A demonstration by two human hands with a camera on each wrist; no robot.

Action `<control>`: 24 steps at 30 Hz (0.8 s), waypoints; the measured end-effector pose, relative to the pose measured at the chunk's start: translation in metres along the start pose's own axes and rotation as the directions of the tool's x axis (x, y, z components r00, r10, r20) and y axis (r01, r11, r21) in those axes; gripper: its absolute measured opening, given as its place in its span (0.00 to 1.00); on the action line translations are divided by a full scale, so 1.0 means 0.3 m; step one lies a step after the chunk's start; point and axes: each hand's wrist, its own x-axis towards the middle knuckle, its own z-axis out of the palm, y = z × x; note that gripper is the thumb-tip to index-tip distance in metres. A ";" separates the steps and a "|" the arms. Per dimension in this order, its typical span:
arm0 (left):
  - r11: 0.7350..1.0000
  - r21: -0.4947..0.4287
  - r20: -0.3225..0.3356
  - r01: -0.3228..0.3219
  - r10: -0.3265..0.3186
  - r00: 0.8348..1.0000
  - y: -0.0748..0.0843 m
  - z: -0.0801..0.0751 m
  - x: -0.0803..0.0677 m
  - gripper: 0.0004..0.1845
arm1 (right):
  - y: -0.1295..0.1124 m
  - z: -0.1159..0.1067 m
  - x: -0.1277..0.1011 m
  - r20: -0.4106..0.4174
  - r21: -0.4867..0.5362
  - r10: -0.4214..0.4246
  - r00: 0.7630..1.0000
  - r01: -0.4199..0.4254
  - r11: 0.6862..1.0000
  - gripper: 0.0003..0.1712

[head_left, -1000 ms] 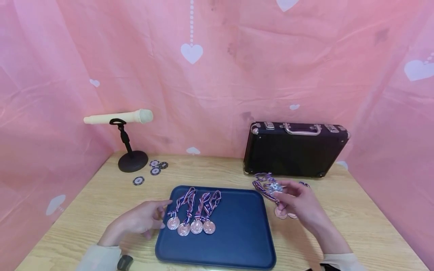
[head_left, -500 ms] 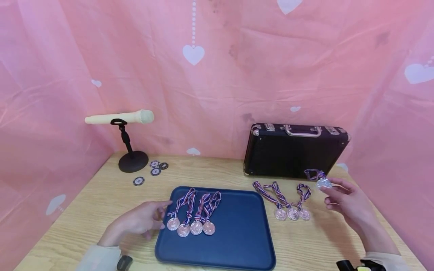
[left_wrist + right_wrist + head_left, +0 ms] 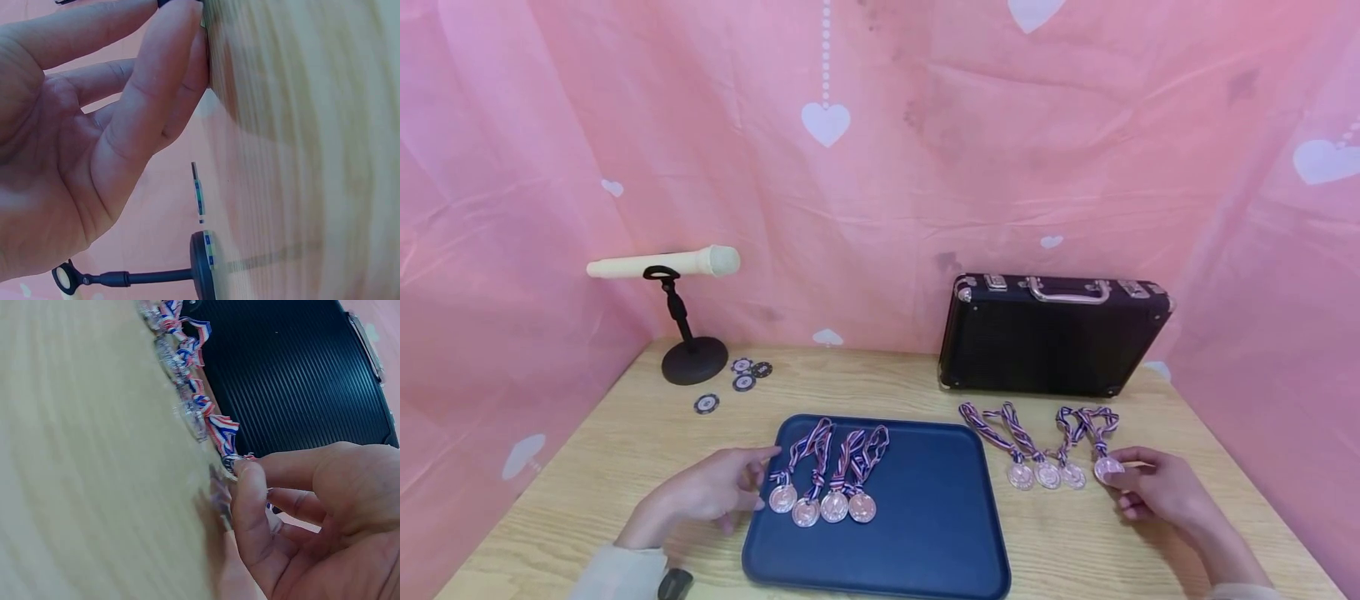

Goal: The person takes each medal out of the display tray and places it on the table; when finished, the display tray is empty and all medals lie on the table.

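Observation:
My right hand (image 3: 1165, 492) pinches the edge of a silver-looking medal (image 3: 1107, 469) between thumb and forefinger, low over the table. Its striped ribbon (image 3: 1099, 423) lies stretched out behind, toward the case. In the right wrist view, this medal (image 3: 229, 464) stands at the fingertips, at the end of a row. My left hand (image 3: 707, 492) rests at the left rim of the blue tray (image 3: 932, 533), its forefinger and thumb tips spread apart along the edge. Several medals (image 3: 835, 505) with ribbons lie side by side on the tray's left half.
Other ribboned medals (image 3: 1047, 475) lie right of the tray. A black case (image 3: 1052, 333) stands behind them, against the pink curtain (image 3: 880, 208). Back left, a white microphone (image 3: 662, 264) sits on a black stand (image 3: 694, 360), with several poker chips (image 3: 743, 382) nearby.
My right hand has carried the medal rightward from above the other medals, then lowered it toward the table at the row's right end. The left hand stays at the tray's rim.

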 end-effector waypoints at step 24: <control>1.000 -0.006 0.004 -0.013 0.013 1.000 -0.016 0.001 -0.006 0.40 | -0.013 0.027 -0.019 -0.078 -0.301 -0.084 0.993 0.057 0.952 0.16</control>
